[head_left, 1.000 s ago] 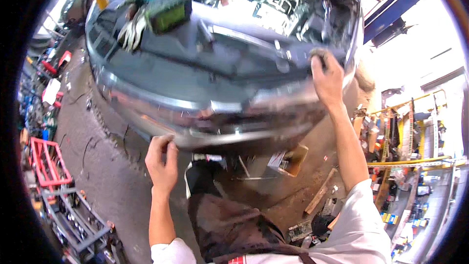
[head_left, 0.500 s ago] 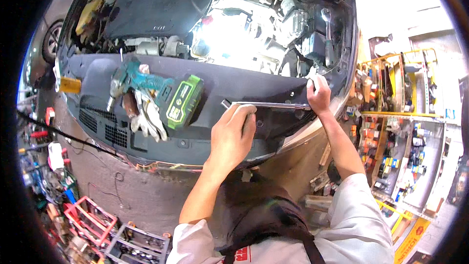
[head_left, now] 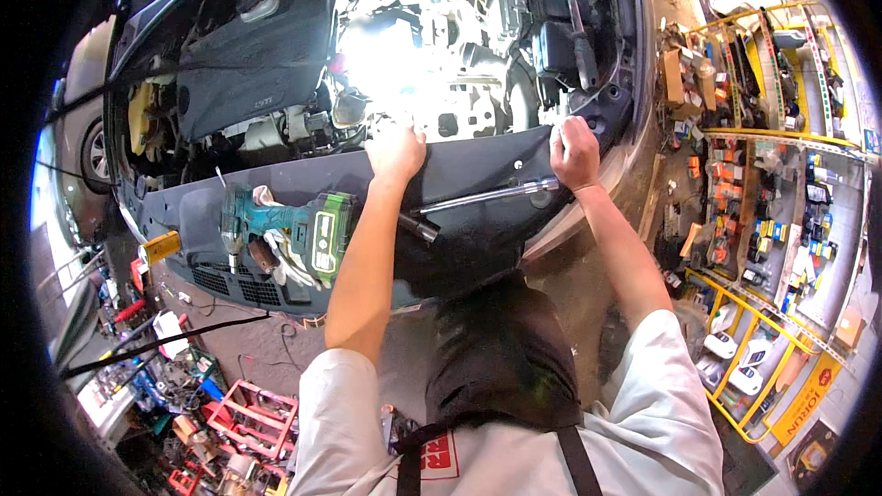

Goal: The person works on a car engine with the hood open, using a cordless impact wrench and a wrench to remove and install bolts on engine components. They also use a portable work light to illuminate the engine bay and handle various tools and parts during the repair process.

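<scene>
Fingers curl in on the right hand (head_left: 575, 154); I can't tell if it, or the left hand (head_left: 397, 153), holds anything. One long silver bar (head_left: 487, 197) lies on the dark panel (head_left: 469, 168), at four o'clock from the left hand.

A vehicle repair workshop is indicated. An engine bay (head_left: 613, 41) is laid open, with a ratchet (head_left: 577, 23) rested at its right side, and a cordless power tool (head_left: 276, 218) and a chrome bar (head_left: 487, 197) are set on the front panel (head_left: 478, 162). Yellow-railed shelving (head_left: 781, 136) is stocked with small boxes (head_left: 726, 171) (many of them orange), and a red metal frame (head_left: 253, 418) is surrounded by assorted gear.
</scene>
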### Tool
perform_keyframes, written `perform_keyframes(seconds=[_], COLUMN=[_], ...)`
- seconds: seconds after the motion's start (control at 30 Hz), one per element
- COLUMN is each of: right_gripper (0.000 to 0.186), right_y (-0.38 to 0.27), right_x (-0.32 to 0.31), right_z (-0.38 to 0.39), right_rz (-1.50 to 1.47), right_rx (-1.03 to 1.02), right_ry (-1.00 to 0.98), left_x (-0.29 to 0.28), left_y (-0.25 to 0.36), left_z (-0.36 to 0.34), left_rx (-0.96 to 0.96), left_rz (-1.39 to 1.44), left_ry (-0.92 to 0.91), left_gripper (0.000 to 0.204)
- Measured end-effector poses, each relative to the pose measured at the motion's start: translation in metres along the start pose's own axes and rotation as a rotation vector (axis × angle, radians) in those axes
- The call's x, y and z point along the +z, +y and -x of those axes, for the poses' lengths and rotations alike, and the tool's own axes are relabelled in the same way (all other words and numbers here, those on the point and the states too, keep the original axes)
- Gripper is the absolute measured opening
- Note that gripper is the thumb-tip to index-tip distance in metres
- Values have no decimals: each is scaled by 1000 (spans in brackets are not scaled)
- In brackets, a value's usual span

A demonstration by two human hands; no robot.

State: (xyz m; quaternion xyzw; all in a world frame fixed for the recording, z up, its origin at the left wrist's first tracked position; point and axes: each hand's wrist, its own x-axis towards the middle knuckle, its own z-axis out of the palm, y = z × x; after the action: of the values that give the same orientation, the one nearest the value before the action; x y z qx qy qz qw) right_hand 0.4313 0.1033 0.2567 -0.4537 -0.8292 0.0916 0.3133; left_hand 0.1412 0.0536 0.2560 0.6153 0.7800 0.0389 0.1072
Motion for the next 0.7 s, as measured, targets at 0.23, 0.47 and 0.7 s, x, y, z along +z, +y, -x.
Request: perform_keyframes(seconds=[0.23,0.47,0.7], right_gripper=[14,21,20], right_y=[1,3,3], right_x=[-13,-12,-13], right_z=[-4,-2,-1], right_rz=[28,-24,-46], right_rx=[14,-9,-23], right_ry=[-50,-65,-116], left_x=[-2,-9,0], left_y=[22,25,22], left_z=[7,6,6], left_rx=[-74,-121,-79], left_rz=[-25,3,-22], left_ry=[65,75,190], left_gripper=[40,39,37])
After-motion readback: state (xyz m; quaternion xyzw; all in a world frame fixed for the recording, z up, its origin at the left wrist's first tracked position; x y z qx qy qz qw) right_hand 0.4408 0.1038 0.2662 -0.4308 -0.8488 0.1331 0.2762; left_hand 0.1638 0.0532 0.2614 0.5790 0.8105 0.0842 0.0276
